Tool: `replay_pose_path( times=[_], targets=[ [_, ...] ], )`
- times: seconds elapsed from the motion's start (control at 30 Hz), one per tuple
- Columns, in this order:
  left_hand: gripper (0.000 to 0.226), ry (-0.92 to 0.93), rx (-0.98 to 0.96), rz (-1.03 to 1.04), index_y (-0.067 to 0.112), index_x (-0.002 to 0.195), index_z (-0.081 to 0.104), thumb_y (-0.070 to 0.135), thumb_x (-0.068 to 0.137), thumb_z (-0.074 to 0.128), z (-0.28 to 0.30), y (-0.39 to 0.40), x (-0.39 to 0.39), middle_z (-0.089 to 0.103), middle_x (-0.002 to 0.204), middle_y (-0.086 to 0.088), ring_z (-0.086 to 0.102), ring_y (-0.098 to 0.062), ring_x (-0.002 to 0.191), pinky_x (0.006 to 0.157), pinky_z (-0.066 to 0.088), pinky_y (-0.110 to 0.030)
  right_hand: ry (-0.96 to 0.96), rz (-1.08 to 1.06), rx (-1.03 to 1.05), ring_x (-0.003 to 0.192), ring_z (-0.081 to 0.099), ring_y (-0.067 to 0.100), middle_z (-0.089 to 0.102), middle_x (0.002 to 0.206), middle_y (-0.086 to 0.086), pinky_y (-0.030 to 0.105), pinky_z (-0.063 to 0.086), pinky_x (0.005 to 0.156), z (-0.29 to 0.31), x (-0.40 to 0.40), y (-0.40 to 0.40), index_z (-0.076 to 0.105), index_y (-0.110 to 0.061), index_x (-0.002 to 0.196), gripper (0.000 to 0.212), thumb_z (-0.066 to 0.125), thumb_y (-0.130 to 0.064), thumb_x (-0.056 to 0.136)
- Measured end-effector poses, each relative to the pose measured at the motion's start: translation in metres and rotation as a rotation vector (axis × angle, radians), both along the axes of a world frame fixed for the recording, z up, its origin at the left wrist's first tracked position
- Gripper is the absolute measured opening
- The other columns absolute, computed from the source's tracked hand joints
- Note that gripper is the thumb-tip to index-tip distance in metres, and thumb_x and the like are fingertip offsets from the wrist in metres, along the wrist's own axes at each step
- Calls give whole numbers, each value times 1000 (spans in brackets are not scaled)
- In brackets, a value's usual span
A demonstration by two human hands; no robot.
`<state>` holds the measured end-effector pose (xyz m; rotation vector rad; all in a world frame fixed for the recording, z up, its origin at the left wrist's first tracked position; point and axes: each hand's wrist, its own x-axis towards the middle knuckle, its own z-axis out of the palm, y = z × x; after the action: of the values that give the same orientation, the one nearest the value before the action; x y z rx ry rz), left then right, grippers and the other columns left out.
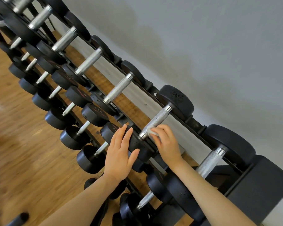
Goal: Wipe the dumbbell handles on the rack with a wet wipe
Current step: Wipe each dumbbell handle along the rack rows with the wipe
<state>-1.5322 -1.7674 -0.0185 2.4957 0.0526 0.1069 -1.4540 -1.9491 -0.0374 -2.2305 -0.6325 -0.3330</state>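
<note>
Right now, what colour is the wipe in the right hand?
White. The wet wipe shows under the right hand against the silver knurled handle, head view.

A grey wall (pixel 203 38) rose behind the equipment, shadows mottling its surface. Wood-plank flooring (pixel 23 144) stretched along the left side. A dark bench pad (pixel 260 185) sat at lower right, and a small black object (pixel 20 216) lay blurred at bottom left.

Black dumbbell heads (pixel 176 99) sat on a black rack (pixel 155 101). Their handles (pixel 158 119) were silver, with a fine crosshatched knurl and smooth, shiny collars. The wet wipe (pixel 151 132) was white. The floor (pixel 23 136) was warm brown wood grain, and the wall (pixel 203 38) was plain pale grey.
</note>
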Motion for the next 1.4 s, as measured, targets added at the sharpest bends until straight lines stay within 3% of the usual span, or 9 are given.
replay_pose_path(
  times=[0.17,0.23,0.33,0.53,0.67,0.8,1.0,1.17,1.4],
  targets=[
    [70,59,42,-1,31,155,16,62,93,28,6,2,-2,12,163,8,14,-20,150,115,17,-38,41,-11,-8,105,51,1,54,112,-3,15,46,90,6,-1,-3,65,-6,113,23,57,-18,95],
    [73,85,50,-5,30,155,17,65,92,25,12,3,-1,10,163,9,12,-19,150,116,17,-38,31,-4,-43,105,54,7,56,114,-6,20,49,89,11,-1,-6,65,-8,114,26,55,-22,95],
    [71,116,65,3,31,156,17,63,95,30,21,1,-1,10,164,8,16,-19,150,119,19,-40,-23,3,-100,100,60,20,62,111,5,27,53,84,22,-2,-8,66,-6,114,29,57,-22,92],
    [64,147,89,3,34,156,12,52,99,35,39,-2,-7,6,165,6,11,-21,151,121,14,-41,-61,-109,-116,97,58,14,64,107,5,16,47,86,51,-20,-17,69,-5,113,27,66,-15,88],
    [61,110,93,-53,30,156,21,48,100,40,54,-9,-10,12,165,1,17,-26,150,121,19,-47,-68,-189,-132,95,59,13,66,104,4,14,47,83,70,-46,-24,69,-6,112,27,70,-14,86],
    [59,66,100,-125,28,155,26,43,101,45,66,-18,-22,17,164,-3,22,-29,149,119,21,-50,-41,-322,-106,99,58,11,65,107,3,18,50,87,79,-82,-31,69,-7,113,28,73,-10,85],
    [57,-16,100,-199,22,152,35,40,99,48,74,-34,-43,28,160,-9,32,-30,144,115,28,-48,-16,-594,-21,98,47,0,64,107,5,1,28,96,91,-127,-44,71,-3,106,20,70,-5,86],
    [56,-32,73,-238,21,151,38,36,99,53,77,-53,-66,30,159,-11,32,-31,144,115,27,-45,97,-764,197,100,52,4,61,108,-2,-2,31,90,99,-149,-57,70,-6,111,21,67,-10,90],
    [56,-14,60,-241,25,153,32,38,101,49,70,-93,-76,26,161,-6,27,-27,146,117,21,-40,136,-773,208,99,57,9,64,108,0,4,39,87,89,-156,-87,71,-6,110,21,67,-11,91]
  ],
)
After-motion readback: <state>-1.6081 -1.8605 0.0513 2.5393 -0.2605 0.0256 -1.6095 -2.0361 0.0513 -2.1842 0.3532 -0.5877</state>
